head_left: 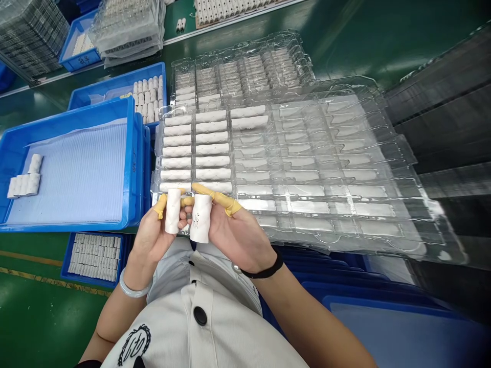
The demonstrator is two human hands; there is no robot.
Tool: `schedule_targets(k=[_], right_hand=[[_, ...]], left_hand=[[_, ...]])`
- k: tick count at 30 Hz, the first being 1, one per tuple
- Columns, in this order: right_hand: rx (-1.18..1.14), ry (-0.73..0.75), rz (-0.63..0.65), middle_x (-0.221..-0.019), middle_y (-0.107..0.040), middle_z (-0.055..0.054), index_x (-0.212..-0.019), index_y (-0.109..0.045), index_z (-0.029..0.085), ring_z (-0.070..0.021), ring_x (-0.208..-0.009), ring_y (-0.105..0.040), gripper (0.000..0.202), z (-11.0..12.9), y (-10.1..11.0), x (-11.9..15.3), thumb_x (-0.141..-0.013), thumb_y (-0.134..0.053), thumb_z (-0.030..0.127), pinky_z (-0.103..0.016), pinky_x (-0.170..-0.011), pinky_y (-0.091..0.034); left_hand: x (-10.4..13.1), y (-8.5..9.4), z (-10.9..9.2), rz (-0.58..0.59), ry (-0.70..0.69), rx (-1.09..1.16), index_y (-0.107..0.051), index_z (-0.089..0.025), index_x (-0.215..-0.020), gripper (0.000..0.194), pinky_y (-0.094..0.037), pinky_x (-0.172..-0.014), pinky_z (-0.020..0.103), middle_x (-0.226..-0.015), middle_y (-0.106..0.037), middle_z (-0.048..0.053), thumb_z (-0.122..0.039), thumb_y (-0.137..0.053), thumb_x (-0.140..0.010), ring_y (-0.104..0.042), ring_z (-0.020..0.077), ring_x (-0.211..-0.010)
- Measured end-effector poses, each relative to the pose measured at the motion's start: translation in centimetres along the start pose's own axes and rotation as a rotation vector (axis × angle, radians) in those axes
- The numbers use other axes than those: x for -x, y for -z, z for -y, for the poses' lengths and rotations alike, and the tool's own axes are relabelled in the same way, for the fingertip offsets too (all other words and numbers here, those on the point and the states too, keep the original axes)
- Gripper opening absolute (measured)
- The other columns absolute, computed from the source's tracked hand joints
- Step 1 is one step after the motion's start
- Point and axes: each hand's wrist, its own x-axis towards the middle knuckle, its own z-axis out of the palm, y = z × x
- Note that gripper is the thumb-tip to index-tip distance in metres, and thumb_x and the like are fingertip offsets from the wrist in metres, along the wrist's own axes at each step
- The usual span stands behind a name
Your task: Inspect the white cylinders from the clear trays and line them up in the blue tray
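My left hand [150, 236], with yellow finger cots, is closed on a white wavy-sided cylinder [173, 211], held upright. Close beside it, my right hand [242, 234] grips a second white cylinder [200, 219] that bears small dark markings. Yellow cots also cover some right fingers. Both hands meet in front of my body, at the near edge of a clear plastic tray [284, 202]. Similar white cylinders [211, 148] lie on their sides in its two left columns, and two more top the third column. Parts of the fingers are hidden behind the held pieces.
To the left stands a blue bin [128, 168] with a few white cylinders [26, 184] on a ribbed liner. Behind are another filled clear tray [245, 66] and a smaller blue bin [115, 94]. A packed blue bin [121, 255] sits lower left; blue trays [356, 291] are stacked lower right.
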Motion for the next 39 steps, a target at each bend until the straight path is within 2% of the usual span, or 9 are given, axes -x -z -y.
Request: schedule_targets(k=[5, 8, 13, 18, 22, 26, 32, 35, 39], right_hand=[[0.012, 0.006, -0.043, -0.103, -0.073, -0.009, -0.122, -0.058, 0.018, -0.0213, -0.089, -0.068, 0.030, 0.0, 0.2, 0.0, -0.096, -0.043, 0.024, -0.046, -0.088, -0.053], [0.022, 0.004, -0.047, -0.104, -0.073, -0.010, -0.129, -0.054, 0.017, -0.0223, -0.092, -0.067, 0.037, -0.2, 0.3, 0.0, -0.093, -0.044, 0.020, -0.048, -0.088, -0.053], [0.079, 0.038, -0.002, -0.099, -0.074, -0.007, -0.114, -0.063, 0.017, -0.0196, -0.089, -0.067, 0.026, -0.3, 0.5, -0.1, -0.088, -0.058, 0.021, -0.041, -0.087, -0.055], [0.142, 0.021, 0.042, -0.081, -0.072, -0.002, -0.102, -0.066, 0.017, -0.0134, -0.069, -0.064, 0.036, -0.2, 0.9, -0.2, -0.074, -0.082, 0.034, -0.030, -0.072, -0.054], [0.166, 0.032, -0.056, -0.067, -0.066, 0.003, -0.092, -0.062, 0.018, -0.0089, -0.057, -0.057, 0.043, -0.3, 1.1, -0.5, -0.063, -0.090, 0.035, -0.023, -0.059, -0.048], [0.184, 0.097, -0.151, -0.067, -0.064, 0.005, -0.096, -0.060, 0.020, -0.0084, -0.056, -0.054, 0.049, -0.4, 1.0, -0.6, -0.061, -0.090, 0.033, -0.024, -0.057, -0.045], [0.224, 0.113, -0.173, -0.072, -0.066, 0.004, -0.104, -0.056, 0.021, -0.0106, -0.059, -0.057, 0.052, -0.5, 1.1, -0.6, -0.065, -0.086, 0.037, -0.027, -0.062, -0.047], [0.267, 0.116, -0.169, -0.069, -0.065, 0.004, -0.105, -0.055, 0.021, -0.0107, -0.058, -0.057, 0.051, -0.6, 1.1, -0.5, -0.066, -0.085, 0.037, -0.027, -0.061, -0.047], [0.397, 0.148, -0.156, -0.067, -0.064, 0.007, -0.112, -0.050, 0.023, -0.0108, -0.052, -0.057, 0.058, -1.0, 0.8, -0.4, -0.066, -0.084, 0.036, -0.025, -0.053, -0.045]], left_hand=[[0.1, -0.1, -0.1, -0.010, -0.015, -0.009, -0.065, -0.007, -0.088, 0.044, -0.049, -0.052, 0.021, -0.071, -0.062, 0.009, -0.029, -0.030, -0.104, -0.057, 0.0109, -0.057], [0.2, 0.1, 0.2, 0.021, -0.060, 0.003, -0.066, -0.008, -0.093, 0.033, -0.050, -0.054, 0.021, -0.071, -0.063, 0.007, -0.029, -0.041, -0.101, -0.057, 0.0104, -0.058], [0.2, 0.7, 0.6, 0.106, -0.109, -0.015, -0.069, -0.009, -0.097, 0.023, -0.049, -0.054, 0.019, -0.073, -0.064, 0.005, -0.030, -0.062, -0.092, -0.058, 0.0103, -0.061], [0.1, 0.7, 0.5, 0.118, -0.072, -0.055, -0.069, -0.007, -0.087, 0.042, -0.051, -0.056, 0.022, -0.071, -0.063, 0.008, -0.041, -0.047, -0.099, -0.059, 0.0118, -0.060], [0.1, 0.5, 0.4, 0.116, -0.050, -0.025, -0.068, -0.007, -0.093, 0.044, -0.046, -0.049, 0.021, -0.068, -0.062, 0.008, -0.033, -0.033, -0.103, -0.056, 0.0114, -0.055], [0.2, 0.1, 0.2, 0.122, -0.004, 0.012, -0.065, -0.008, -0.093, 0.051, -0.042, -0.046, 0.020, -0.063, -0.057, 0.005, -0.036, -0.024, -0.105, -0.051, 0.0100, -0.050], [0.2, -0.1, 0.2, 0.128, 0.009, -0.040, -0.065, -0.009, -0.092, 0.055, -0.037, -0.041, 0.017, -0.067, -0.059, 0.007, -0.040, -0.022, -0.104, -0.050, 0.0091, -0.050], [0.4, 0.0, 0.6, 0.134, -0.036, -0.125, -0.066, -0.009, -0.097, 0.051, -0.033, -0.038, 0.016, -0.066, -0.062, 0.008, -0.046, -0.031, -0.102, -0.048, 0.0087, -0.048], [0.6, -0.1, 1.6, 0.124, -0.207, -0.318, -0.066, -0.013, -0.109, 0.046, -0.032, -0.038, 0.017, -0.054, -0.057, 0.001, -0.053, -0.050, -0.095, -0.043, 0.0077, -0.043]])
